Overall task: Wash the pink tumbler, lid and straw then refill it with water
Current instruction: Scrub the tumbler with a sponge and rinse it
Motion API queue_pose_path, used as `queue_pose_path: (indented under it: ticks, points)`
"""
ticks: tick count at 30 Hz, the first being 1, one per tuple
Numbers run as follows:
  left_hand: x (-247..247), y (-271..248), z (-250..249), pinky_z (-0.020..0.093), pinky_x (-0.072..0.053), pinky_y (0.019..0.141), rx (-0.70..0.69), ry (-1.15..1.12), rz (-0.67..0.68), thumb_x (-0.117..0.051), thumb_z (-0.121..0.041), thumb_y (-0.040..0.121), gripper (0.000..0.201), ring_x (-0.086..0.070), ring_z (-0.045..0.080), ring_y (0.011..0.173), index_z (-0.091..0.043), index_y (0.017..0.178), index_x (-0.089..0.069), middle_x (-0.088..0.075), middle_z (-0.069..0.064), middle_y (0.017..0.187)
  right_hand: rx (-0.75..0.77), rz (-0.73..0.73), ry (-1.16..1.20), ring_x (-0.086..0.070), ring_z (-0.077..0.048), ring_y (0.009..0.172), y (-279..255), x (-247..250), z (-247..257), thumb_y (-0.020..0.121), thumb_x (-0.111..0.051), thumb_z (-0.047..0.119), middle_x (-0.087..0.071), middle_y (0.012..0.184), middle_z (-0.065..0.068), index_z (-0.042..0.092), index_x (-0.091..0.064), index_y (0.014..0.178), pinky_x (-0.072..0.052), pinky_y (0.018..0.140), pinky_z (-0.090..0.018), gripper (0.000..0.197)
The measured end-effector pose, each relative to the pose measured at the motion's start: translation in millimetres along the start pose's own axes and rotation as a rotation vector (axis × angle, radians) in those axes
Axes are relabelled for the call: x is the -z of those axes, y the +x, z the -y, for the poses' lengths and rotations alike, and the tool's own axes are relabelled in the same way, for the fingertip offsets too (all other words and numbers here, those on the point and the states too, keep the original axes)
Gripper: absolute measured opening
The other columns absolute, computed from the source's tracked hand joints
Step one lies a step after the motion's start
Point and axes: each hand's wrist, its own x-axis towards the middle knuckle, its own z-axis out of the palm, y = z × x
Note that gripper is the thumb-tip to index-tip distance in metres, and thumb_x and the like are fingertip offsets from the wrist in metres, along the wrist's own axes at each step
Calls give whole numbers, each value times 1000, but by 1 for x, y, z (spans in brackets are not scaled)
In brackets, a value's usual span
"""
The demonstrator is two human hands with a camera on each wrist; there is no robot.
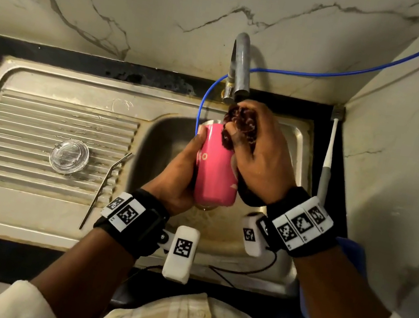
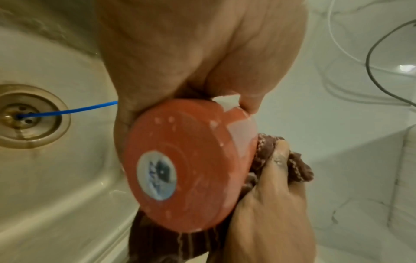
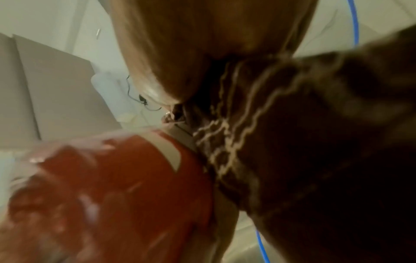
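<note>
The pink tumbler (image 1: pixel 214 171) is held tilted over the sink basin (image 1: pixel 161 139), its mouth towards the tap. My left hand (image 1: pixel 181 170) grips its left side. My right hand (image 1: pixel 257 153) holds a dark maroon scrub cloth (image 1: pixel 239 125) against the tumbler's rim and right side. In the left wrist view the tumbler's base (image 2: pixel 189 167) with a round sticker faces the camera, soapy, with the cloth (image 2: pixel 281 160) beside it. The clear lid (image 1: pixel 69 156) and the metal straw (image 1: pixel 105 188) lie on the ribbed drainboard (image 1: pixel 40 129).
The curved tap (image 1: pixel 240 66) stands just behind the tumbler. A blue tube (image 1: pixel 204 102) runs from the wall down into the drain (image 2: pixel 24 115). A white-handled brush (image 1: pixel 328 157) lies on the black counter right of the sink.
</note>
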Motion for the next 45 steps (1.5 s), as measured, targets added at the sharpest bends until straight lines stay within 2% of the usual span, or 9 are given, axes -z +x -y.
queue_pose_path:
  ticks: [4,7,10,16,21,30,34,39,45]
  points:
    - [1,4,-6,45,-55,96,-16,-71,23,-44,-65,100,62,-69,29,106,-14,129,-67,-70,15,120,71,92,2,-64,-15,106,-25,-5,7,104,-64,28,-60,129,-8,10,-59,136,-52,89,-22,37]
    - [2,10,-6,55,-47,111,-7,-22,-10,-69,-68,85,95,-61,38,126,-4,151,-45,-59,26,139,94,197,13,-65,-18,99,-57,-12,12,103,-64,33,-56,130,-7,15,-56,138,-58,80,-32,39]
    - [6,17,-5,53,-56,98,-39,-9,-129,-91,-69,66,115,-64,42,124,-20,156,-37,-55,28,148,116,271,65,-66,-20,100,-81,-10,13,102,-63,36,-54,132,-5,20,-52,139,-59,76,-38,42]
    - [-8,10,-6,60,-53,104,-44,47,-58,-72,-65,88,88,-63,40,128,-14,154,-45,-58,25,146,131,141,58,-63,-19,108,-46,4,4,101,-68,24,-60,126,-10,7,-59,133,-51,92,-23,38]
    - [-17,-6,-2,45,-60,85,-61,100,12,-38,-68,103,68,-72,31,99,-15,137,-64,-71,21,123,37,-39,132,-67,-17,114,7,10,-6,105,-65,25,-67,126,-5,5,-57,133,-56,95,-38,36]
    - [-6,-1,-19,42,-59,94,-28,-65,26,-41,-67,101,74,-70,29,106,-6,136,-63,-71,19,119,138,160,63,-63,-21,106,-54,-7,16,100,-67,28,-57,127,-8,12,-58,136,-56,84,-40,39]
    - [-2,4,-19,34,-63,79,-16,-88,36,-47,-72,96,81,-71,26,91,-3,138,-59,-71,17,107,207,305,62,-66,-21,106,-84,-6,23,96,-72,30,-53,130,-3,23,-50,139,-60,78,-38,49]
    - [-15,5,-18,53,-55,102,-85,3,29,-79,-67,79,98,-63,42,127,-9,152,-47,-61,26,141,121,105,171,-61,-18,115,-50,5,16,99,-68,21,-60,125,-7,5,-60,131,-50,98,-28,36]
    - [-23,-4,-10,39,-63,77,-90,107,70,-49,-55,100,50,-74,26,91,-15,124,-69,-75,15,111,27,-26,156,-65,-18,118,7,14,-3,105,-64,26,-65,129,-6,6,-56,135,-56,96,-42,37]
